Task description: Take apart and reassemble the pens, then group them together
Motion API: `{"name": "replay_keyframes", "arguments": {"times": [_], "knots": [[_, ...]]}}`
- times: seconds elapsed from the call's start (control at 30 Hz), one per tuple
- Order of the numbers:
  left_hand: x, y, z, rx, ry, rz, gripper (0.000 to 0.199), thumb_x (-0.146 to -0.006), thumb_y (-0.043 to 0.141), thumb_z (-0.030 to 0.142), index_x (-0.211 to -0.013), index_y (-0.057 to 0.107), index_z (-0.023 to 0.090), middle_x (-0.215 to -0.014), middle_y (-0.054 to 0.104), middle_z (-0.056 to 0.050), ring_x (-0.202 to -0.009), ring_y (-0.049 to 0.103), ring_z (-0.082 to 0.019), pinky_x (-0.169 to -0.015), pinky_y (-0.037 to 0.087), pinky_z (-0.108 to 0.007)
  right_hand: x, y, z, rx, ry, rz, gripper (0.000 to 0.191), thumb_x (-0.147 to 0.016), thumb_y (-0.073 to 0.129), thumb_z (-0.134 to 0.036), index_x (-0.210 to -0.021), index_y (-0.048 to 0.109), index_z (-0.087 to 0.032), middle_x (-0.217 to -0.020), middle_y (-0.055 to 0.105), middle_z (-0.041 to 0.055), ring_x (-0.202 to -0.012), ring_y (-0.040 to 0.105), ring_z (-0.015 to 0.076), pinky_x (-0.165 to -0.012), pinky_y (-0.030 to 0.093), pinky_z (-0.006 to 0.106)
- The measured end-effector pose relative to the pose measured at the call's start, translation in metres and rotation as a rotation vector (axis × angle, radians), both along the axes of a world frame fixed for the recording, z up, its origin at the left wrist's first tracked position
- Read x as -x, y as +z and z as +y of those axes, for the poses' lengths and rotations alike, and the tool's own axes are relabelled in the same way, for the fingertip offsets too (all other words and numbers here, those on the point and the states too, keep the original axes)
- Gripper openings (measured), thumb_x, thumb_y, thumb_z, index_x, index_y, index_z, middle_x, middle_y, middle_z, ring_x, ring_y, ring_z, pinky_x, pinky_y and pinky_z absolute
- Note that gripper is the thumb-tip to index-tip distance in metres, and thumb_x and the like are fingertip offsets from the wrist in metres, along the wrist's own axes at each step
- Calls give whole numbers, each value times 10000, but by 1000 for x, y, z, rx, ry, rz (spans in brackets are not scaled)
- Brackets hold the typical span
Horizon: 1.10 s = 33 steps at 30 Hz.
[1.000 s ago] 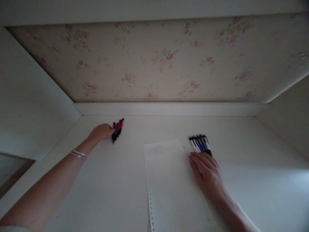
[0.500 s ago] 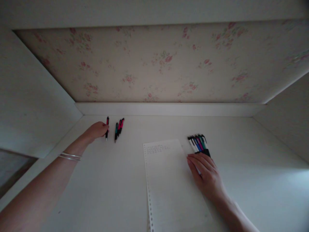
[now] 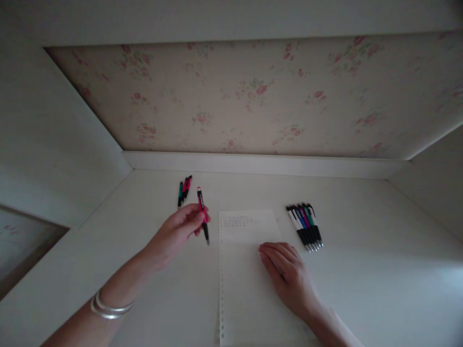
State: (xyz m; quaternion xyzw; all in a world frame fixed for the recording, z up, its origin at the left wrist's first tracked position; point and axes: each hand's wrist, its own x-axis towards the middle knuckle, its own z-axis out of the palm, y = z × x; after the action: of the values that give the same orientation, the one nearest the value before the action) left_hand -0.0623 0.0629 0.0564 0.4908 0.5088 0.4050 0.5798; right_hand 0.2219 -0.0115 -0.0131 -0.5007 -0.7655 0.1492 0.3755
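A pink and black pen (image 3: 201,205) is pinched in my left hand (image 3: 184,224), raised left of the paper's top. My right hand (image 3: 284,272) rests on the right part of the paper (image 3: 246,284), fingers pressed together, with nothing visible in them. Handwriting fills a few lines at the top of this sheet, and punched holes run down its left edge. Beyond my left hand lie a green pen (image 3: 180,194) and pink pens (image 3: 187,188), close together. Several pens in white, blue, purple and green (image 3: 306,226) lie side by side to the right of the paper.
The white desk (image 3: 365,255) is bounded at the back by a white ledge (image 3: 264,165). Above it is a floral panel (image 3: 217,96). White side walls (image 3: 65,130) rise at left and right.
My left hand has carried the pink pen rightward and nearer, towards the paper. My right hand has moved left off the row of pens onto the paper. The view has shifted slightly.
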Motion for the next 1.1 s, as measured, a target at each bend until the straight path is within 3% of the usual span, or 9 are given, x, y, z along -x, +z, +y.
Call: {"name": "replay_keyframes", "arguments": {"times": [0.1,0.2,0.27,0.4,0.63,0.8,0.93,1.1], "knots": [[-34,-10,-24,83,-83,-250,285,-792,757,422,-906,672,175,-867,656,-44,-694,554,-134,-626,438,-242,11,7,-2,193,-43,219,224,-983,504,-315,-1009,705,-219,-939,725,87,-862,658,222,-757,525,336],[-62,-25,-39,131,-127,-290,279,-812,745,420,-870,684,153,-782,613,-28,-662,531,-125,-591,424,-234,23,16,-1,484,-41,441,318,-990,475,-433,-1122,673,-223,-792,676,41,-703,606,173,-616,476,269],[-74,-36,-44,167,-121,-297,301,-801,754,428,-881,687,146,-740,597,-19,-631,508,-120,-561,410,-230,31,19,2,648,57,548,357,-975,490,-488,-1068,678,-200,-675,600,1,-630,541,142,-571,420,244],[-84,-49,-46,146,-74,-355,290,-769,791,405,-843,669,152,-728,591,-4,-600,498,-107,-516,394,-217,35,16,7,830,192,651,381,-913,578,-540,-962,671,-174,-657,565,-18,-540,421,99,-504,319,230],[-73,-55,-42,177,-2,-488,249,-762,812,324,-861,646,166,-871,660,-30,-693,630,-133,-633,486,-244,24,7,5,773,146,649,362,-866,649,-521,-1007,694,-191,-552,364,-79,-497,320,90,-464,225,231],[-73,-55,-45,168,-93,-375,283,-751,819,348,-888,654,164,-830,671,-41,-764,647,-170,-688,502,-274,23,3,9,729,31,850,362,-884,621,-524,-920,672,-168,-596,569,-23,-484,490,104,-479,366,239],[-74,-56,-46,124,-225,-272,311,-768,801,389,-933,674,158,-705,643,-19,-658,602,-151,-646,494,-282,21,1,12,728,59,924,314,-854,686,-476,-923,678,-170,-676,660,14,-550,582,122,-544,450,254],[-73,-61,-47,135,-236,-275,363,-763,802,399,-1005,695,152,-733,668,-33,-610,593,-140,-596,489,-276,21,4,12,757,120,880,301,-846,702,-459,-937,682,-173,-728,688,28,-581,600,122,-563,474,257]]}}
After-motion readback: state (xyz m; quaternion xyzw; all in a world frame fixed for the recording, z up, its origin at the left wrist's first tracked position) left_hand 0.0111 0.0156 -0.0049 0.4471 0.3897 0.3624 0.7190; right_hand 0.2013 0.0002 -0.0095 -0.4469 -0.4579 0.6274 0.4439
